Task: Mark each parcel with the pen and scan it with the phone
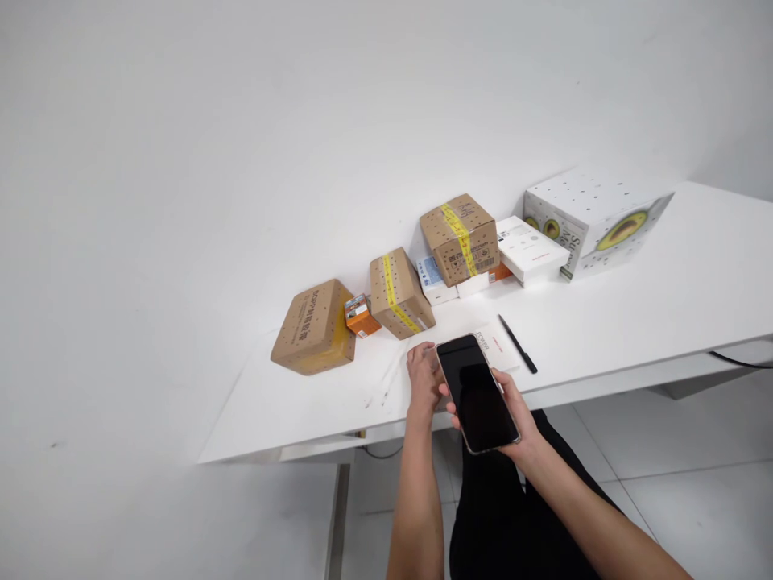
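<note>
A smartphone (477,393) with a dark screen and clear case is held up in my right hand (520,423), its fingers wrapped round the lower part. Just left of the phone, my left hand (423,377) is at the table with its fingers curled. The phone covers part of that hand, so what it grips, if anything, is hidden. Behind the phone lies a flat white item printed "POWER" (496,346), partly covered. A black pen (518,344) rests to its right.
Along the wall on the white table (652,298) stand several brown cardboard boxes (314,329), an orange box (361,316), flat white boxes (532,248) and a large avocado-print box (595,213). A thin white cable-like item (386,391) lies left of my hands. A black cable (740,362) hangs at right.
</note>
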`<state>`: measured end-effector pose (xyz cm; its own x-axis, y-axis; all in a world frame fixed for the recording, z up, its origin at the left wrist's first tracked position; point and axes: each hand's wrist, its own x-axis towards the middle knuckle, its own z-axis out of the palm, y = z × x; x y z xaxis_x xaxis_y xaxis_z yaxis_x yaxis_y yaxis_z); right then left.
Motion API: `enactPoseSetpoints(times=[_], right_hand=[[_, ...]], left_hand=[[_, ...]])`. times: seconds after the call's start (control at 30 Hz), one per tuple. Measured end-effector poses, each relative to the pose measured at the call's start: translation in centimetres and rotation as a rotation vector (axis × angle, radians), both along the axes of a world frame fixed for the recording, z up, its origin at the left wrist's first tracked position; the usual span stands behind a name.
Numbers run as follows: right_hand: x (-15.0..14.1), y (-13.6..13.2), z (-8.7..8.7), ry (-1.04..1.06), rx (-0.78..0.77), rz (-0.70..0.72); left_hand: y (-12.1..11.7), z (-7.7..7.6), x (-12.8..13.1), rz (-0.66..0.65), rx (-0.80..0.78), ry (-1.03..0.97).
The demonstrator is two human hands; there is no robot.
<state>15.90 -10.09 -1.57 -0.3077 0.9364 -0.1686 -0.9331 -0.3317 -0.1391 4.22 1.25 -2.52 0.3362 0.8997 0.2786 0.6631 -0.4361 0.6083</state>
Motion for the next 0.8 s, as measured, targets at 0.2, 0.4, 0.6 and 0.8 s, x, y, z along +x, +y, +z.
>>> enactPoseSetpoints(times=[0.2,0.4,0.6,0.8], right_hand=[[-0.1,0.1,-0.1,0.009,-0.014,0.008],[-0.3,0.1,-0.3,-0.001,0.02,-0.009],[-0.3,-0.1,0.2,-0.027,0.011,-0.017],[-0.4,-0.1,0.1,-0.023,0.003,-0.009]], left_hand=[[0.0,0.3,0.0,-0.011,0.003,0.05],[0.1,0.1,-0.2,-0.012,0.009,0.056],[0.3,-0.4,-0.3,-0.009,0.034,0.059],[0.5,-0.9,-0.3,0.002,0.018,0.054]])
